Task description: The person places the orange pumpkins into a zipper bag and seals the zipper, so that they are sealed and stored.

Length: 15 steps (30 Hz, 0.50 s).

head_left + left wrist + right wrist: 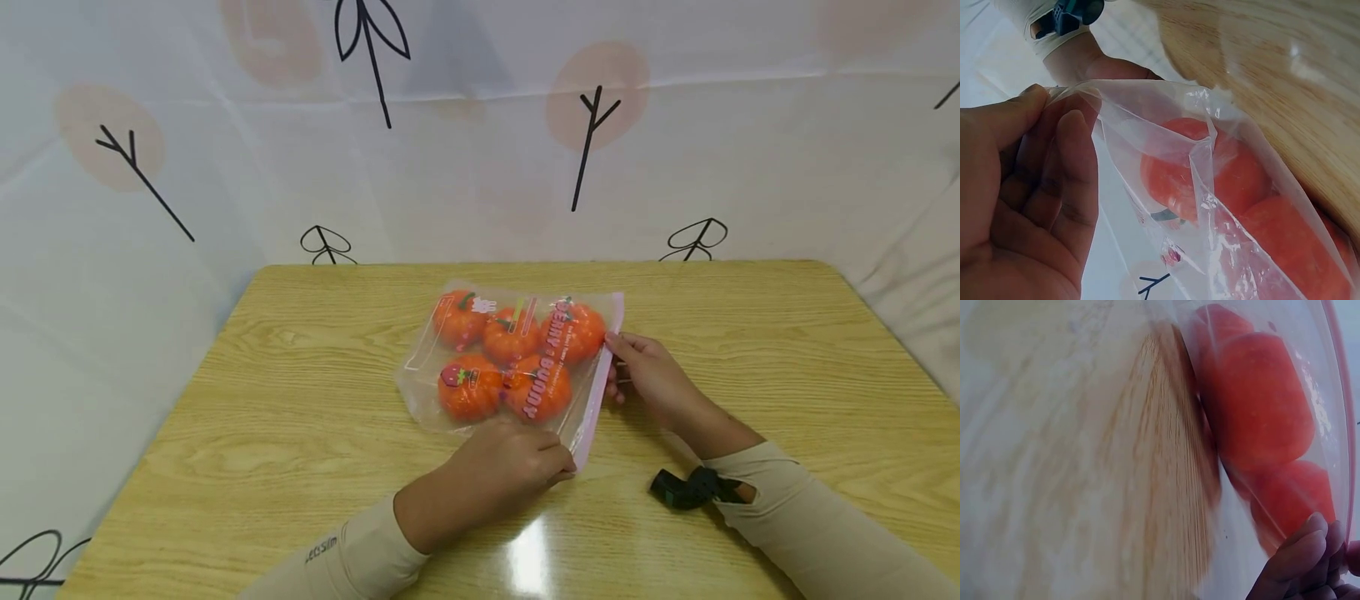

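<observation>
A clear plastic zip bag (420,379) with pink lettering and a pink strip along its right edge holds several small orange pumpkins (468,387). My left hand (502,467) pinches the near corner of the bag by that pink strip. On the strip's farther part, my right hand (648,371) grips the edge between thumb and fingers. From the left wrist, the pinched corner shows between thumb and fingers, with pumpkins (1204,169) inside the film. In the right wrist view, fingertips (1300,556) lie against the bag's edge beside the pumpkins (1260,400).
The bag is over a wood-grain table (300,350). Behind the table hangs a pale cloth (480,167) with plant drawings and pinkish spots. A dark device (686,489) is strapped at the right wrist, near the sleeve cuff.
</observation>
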Each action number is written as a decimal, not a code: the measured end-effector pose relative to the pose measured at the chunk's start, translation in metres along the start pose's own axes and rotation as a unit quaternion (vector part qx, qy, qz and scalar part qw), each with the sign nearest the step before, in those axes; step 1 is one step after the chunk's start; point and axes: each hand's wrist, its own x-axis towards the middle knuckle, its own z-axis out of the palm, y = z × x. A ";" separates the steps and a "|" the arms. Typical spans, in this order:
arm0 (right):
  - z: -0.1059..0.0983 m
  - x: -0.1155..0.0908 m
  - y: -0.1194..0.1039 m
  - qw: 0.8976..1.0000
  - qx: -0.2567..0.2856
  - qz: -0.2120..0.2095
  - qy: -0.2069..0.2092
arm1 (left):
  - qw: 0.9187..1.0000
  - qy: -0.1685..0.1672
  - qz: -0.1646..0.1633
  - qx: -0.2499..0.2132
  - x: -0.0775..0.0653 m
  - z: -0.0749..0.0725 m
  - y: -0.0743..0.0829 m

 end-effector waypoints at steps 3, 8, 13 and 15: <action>0.000 -0.001 -0.002 1.000 0.004 -0.003 0.007 | 1.000 0.004 0.003 -0.001 0.000 -0.001 0.000; 0.000 -0.002 -0.005 1.000 0.005 0.004 0.017 | 1.000 0.006 0.004 -0.007 -0.001 -0.002 -0.002; 0.000 -0.002 -0.008 1.000 0.004 0.010 0.023 | 1.000 0.008 0.005 -0.013 -0.001 -0.004 -0.003; 0.001 -0.003 -0.009 1.000 0.007 0.011 0.026 | 1.000 0.010 0.006 -0.018 -0.001 -0.005 -0.003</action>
